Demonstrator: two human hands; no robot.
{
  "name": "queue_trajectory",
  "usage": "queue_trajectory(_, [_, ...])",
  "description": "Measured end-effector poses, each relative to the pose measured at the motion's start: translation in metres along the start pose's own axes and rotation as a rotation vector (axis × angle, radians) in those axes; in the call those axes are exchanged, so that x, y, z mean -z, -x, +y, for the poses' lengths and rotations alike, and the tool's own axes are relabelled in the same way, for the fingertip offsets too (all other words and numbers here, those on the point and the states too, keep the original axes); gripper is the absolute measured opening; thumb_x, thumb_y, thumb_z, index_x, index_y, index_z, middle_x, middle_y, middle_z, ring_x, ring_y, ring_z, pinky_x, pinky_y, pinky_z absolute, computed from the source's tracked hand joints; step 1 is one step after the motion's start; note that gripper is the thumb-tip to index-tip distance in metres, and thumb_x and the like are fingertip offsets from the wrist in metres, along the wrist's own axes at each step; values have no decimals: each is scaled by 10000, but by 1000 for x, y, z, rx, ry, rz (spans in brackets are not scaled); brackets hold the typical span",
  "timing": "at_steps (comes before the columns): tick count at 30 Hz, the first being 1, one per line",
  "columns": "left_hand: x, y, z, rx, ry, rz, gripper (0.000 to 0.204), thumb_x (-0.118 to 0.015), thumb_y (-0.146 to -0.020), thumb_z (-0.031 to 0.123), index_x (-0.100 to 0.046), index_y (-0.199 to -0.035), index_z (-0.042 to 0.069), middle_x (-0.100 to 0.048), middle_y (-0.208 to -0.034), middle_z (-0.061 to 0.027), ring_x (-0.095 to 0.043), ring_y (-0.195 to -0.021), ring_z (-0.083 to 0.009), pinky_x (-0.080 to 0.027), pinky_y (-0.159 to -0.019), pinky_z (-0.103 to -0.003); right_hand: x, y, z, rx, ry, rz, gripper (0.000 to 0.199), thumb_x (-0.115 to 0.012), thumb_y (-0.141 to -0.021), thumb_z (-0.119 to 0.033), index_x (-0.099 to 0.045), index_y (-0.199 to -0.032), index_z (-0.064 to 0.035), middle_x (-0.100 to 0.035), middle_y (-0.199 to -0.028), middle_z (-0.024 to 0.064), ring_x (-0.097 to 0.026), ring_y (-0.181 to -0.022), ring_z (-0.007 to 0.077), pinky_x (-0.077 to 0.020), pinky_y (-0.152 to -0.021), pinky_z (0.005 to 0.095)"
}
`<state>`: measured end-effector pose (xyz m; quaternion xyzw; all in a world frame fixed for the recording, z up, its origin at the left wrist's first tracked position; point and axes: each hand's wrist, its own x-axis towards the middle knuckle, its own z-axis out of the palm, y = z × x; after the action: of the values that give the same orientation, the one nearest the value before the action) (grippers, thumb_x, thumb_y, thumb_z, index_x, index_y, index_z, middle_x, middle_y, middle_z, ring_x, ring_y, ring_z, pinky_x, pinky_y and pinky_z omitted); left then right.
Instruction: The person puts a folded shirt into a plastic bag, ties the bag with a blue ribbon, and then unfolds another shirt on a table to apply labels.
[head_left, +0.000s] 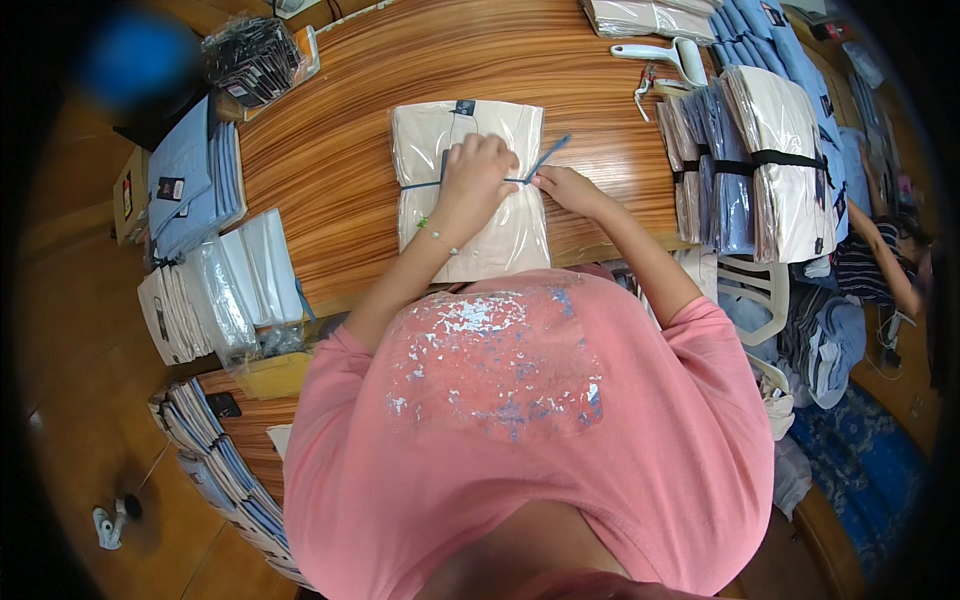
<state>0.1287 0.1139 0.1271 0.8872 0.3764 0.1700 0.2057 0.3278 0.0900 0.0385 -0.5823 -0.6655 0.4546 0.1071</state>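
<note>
A stack of cream folded shirts in clear bags (432, 160) lies on the wooden table (330, 130) in front of me. A blue strap (548, 155) runs across the stack. My left hand (474, 178) presses down on top of the stack and pinches the strap. My right hand (562, 187) grips the strap at the stack's right edge, its loose end sticking up to the right. My pink shirt fills the lower middle of the view.
Strapped bundles of cream and blue bagged shirts (760, 160) stand at the right, more light blue ones (190, 175) and white ones (215, 290) at the left. A white handheld tool (670, 55) lies at the back. Another person (885, 255) sits at the far right.
</note>
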Motion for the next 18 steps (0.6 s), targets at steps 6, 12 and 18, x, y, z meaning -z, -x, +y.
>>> queue_trajectory(6, [-44,-16,5,-141,-269,-60,151,-641,-749,214,-632,-789,69,-565,-818,-56,-492,-868,-230,-374,-757,-359,-8,-4,13,34,62,43,304,-464,-895,-297,-593,-977,-34,-620,-905,209,-584,-864,382,-449,-749,426])
queue_trajectory(12, [-48,-22,-3,-179,206,-62,100,-555,-821,127,-592,-869,47,-582,-811,-120,-544,-818,-294,-403,-763,-373,-8,-1,15,48,30,71,283,-461,-895,-295,-591,-1014,-73,-623,-936,207,-584,-878,383,-453,-753,429])
queue_trajectory(18, [-23,-18,-6,-195,411,-205,136,-514,-862,125,-544,-931,11,-598,-874,-182,-567,-845,-358,-434,-738,-411,-5,3,12,110,-16,85,272,-469,-899,-294,-580,-1027,-81,-617,-968,196,-568,-914,375,-445,-768,420])
